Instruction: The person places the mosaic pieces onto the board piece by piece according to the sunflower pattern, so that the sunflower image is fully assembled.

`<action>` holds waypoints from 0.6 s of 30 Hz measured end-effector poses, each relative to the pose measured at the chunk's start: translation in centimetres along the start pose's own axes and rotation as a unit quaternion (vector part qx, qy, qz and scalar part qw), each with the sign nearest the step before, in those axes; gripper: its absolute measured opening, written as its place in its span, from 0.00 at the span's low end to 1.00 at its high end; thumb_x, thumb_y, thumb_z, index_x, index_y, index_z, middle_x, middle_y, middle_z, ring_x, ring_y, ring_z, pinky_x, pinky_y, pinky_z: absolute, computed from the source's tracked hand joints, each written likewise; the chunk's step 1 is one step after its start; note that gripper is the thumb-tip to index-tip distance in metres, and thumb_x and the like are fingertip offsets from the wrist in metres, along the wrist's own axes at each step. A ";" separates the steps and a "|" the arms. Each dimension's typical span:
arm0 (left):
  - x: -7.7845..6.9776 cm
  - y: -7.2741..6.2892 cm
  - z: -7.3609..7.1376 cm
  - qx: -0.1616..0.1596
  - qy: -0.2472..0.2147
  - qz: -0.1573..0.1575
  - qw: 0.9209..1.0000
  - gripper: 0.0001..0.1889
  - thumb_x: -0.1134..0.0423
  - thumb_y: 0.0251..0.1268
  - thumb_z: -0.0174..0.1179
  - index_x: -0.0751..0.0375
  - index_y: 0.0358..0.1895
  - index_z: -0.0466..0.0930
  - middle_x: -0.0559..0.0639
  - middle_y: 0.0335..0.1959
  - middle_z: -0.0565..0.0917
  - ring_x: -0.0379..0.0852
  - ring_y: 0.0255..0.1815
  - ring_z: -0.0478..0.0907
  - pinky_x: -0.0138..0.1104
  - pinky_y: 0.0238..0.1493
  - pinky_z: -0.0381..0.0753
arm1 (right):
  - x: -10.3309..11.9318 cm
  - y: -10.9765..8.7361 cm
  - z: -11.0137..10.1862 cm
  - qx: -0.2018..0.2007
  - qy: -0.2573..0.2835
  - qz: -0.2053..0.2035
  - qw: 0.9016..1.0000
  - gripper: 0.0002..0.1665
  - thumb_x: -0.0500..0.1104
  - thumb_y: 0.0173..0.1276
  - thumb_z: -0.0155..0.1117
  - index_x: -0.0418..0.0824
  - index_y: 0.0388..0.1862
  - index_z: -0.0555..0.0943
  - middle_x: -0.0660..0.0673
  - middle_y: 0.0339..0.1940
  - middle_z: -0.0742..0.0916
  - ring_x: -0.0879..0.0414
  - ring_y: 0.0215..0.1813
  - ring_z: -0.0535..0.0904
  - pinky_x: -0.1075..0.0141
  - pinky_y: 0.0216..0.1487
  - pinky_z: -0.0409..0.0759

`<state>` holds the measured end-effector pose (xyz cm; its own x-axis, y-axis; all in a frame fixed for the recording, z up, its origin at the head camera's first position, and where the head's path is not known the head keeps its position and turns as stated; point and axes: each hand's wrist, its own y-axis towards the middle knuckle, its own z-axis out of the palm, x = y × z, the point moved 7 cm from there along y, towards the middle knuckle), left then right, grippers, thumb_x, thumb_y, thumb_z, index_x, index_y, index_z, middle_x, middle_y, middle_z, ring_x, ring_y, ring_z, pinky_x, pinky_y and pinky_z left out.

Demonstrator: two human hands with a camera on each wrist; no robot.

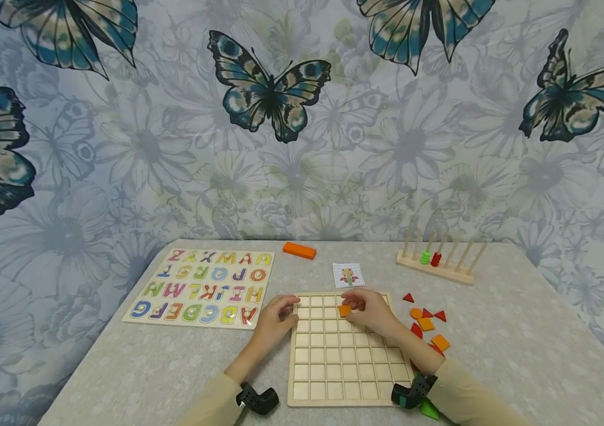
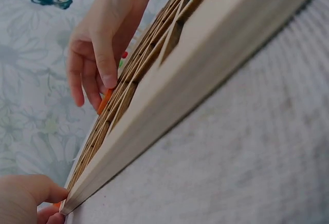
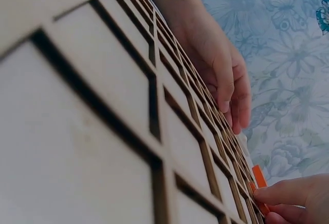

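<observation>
Head view: left hand [image 1: 274, 318] grips board [image 1: 349, 356] at left edge, likely steadying it; right hand [image 1: 371, 312] pinches orange square [image 1: 343, 310] between fingers at upper cells, probably for fine control.

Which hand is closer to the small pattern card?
Right. The right hand is just on the near side of the pattern card, pinching an orange square; the left hand is farther off, at the left edge of the grid board.
</observation>
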<state>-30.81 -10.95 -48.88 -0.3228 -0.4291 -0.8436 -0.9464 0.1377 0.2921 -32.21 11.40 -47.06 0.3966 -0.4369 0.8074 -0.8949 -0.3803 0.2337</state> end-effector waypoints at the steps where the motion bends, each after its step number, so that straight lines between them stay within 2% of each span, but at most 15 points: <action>1: 0.0 0.0 0.0 0.000 0.004 0.002 1.000 0.17 0.72 0.56 0.62 0.61 0.50 0.81 0.53 0.51 0.81 0.49 0.50 0.80 0.34 0.52 0.81 | 0.1 0.0 0.0 0.000 0.000 -0.002 1.000 0.22 0.32 0.53 0.70 0.32 0.50 0.80 0.40 0.40 0.87 0.55 0.38 0.78 0.74 0.38 0.76; 5: -0.3 0.0 0.0 0.004 0.017 0.016 1.000 0.16 0.72 0.55 0.61 0.61 0.49 0.82 0.53 0.51 0.80 0.50 0.48 0.80 0.35 0.52 0.81 | 0.2 -0.1 0.2 -0.009 -0.002 -0.002 1.000 0.21 0.32 0.53 0.70 0.32 0.49 0.81 0.40 0.39 0.87 0.55 0.37 0.78 0.74 0.38 0.77; 10: -0.4 -0.1 0.1 0.009 0.023 0.013 1.000 0.15 0.71 0.56 0.61 0.62 0.48 0.82 0.54 0.53 0.80 0.50 0.48 0.80 0.36 0.52 0.81 | -0.1 -0.1 0.3 -0.019 -0.006 0.011 1.000 0.19 0.32 0.54 0.70 0.33 0.47 0.81 0.41 0.37 0.87 0.58 0.35 0.76 0.74 0.36 0.76; 18: -0.5 -0.1 0.0 0.008 0.019 0.004 1.000 0.13 0.71 0.57 0.61 0.61 0.47 0.82 0.54 0.53 0.79 0.51 0.49 0.80 0.40 0.54 0.81 | -0.5 0.0 0.4 -0.037 -0.001 0.019 0.999 0.25 0.32 0.53 0.70 0.32 0.52 0.79 0.41 0.37 0.86 0.64 0.33 0.73 0.75 0.33 0.73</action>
<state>-30.54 -10.73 -48.46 -0.3294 -0.4616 -0.8236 -0.9442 0.1550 0.2908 -32.30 11.31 -47.65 0.3619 -0.4517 0.8155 -0.9221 -0.3024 0.2417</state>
